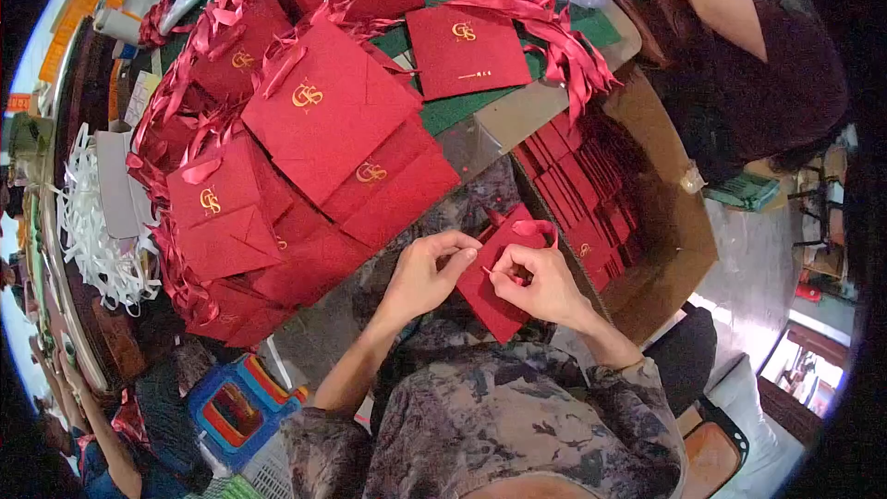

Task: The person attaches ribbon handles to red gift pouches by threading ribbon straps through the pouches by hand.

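Note:
In front of my body is a small red gift bag [504,312], tilted, with a loop of pink-red ribbon [530,228] at its upper edge. My left hand [427,275] is closed in a pinch at the bag's left edge, thumb against fingers. My right hand [543,286] lies over the bag's right side, fingers curled tight on a piece of the ribbon. The exact spot where the ribbon meets the bag is partly hidden by my right fingers.
A large heap of red gift bags [319,120] with ribbon handles covers the green-topped table [453,129] to the left. At right stands a cardboard box [679,212] holding rows of flat red bags [577,189]. Another person [739,65] works at far right. A blue-orange stool [242,411] is lower left.

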Tool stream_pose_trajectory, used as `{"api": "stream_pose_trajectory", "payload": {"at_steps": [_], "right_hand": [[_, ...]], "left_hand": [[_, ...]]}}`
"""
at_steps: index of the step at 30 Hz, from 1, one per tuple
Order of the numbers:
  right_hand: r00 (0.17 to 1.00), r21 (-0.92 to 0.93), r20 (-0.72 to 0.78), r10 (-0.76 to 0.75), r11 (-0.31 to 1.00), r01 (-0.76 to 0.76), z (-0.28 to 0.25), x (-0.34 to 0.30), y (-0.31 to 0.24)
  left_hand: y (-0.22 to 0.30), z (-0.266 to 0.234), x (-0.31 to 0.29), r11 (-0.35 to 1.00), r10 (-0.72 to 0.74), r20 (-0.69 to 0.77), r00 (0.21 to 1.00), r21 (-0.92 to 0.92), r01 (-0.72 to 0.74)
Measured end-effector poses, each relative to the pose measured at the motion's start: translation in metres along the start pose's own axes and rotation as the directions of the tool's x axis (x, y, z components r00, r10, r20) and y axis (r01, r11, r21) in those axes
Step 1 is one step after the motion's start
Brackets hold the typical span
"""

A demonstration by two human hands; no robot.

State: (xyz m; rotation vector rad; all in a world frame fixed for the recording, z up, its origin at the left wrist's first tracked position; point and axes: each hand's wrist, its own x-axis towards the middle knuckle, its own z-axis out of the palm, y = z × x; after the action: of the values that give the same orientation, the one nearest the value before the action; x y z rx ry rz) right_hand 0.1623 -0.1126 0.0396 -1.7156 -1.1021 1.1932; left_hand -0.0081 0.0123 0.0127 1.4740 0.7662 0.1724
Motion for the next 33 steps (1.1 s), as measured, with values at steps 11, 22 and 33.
{"api": "stream_pose_trajectory", "payload": {"at_steps": [11,22,33], "right_hand": [[0.986,0.109,0.084,0.146,0.982,-0.154,0.001,0.015,0.022],[0.986,-0.038,-0.141,0.093,0.994,-0.1,0.018,0.011,0.024],[0.94,-0.383,-0.205,-0.273,0.906,0.18,0.014,0.004,0.006]], "left_hand": [[0.016,0.008,-0.012,0.914,0.199,-0.096,0.975,0.377,-0.149],[0.02,0.03,-0.019,0.784,0.366,-0.165,0.916,0.585,-0.208],[0.015,0.023,-0.015,0.867,0.291,-0.193,0.937,0.467,-0.173]]}}
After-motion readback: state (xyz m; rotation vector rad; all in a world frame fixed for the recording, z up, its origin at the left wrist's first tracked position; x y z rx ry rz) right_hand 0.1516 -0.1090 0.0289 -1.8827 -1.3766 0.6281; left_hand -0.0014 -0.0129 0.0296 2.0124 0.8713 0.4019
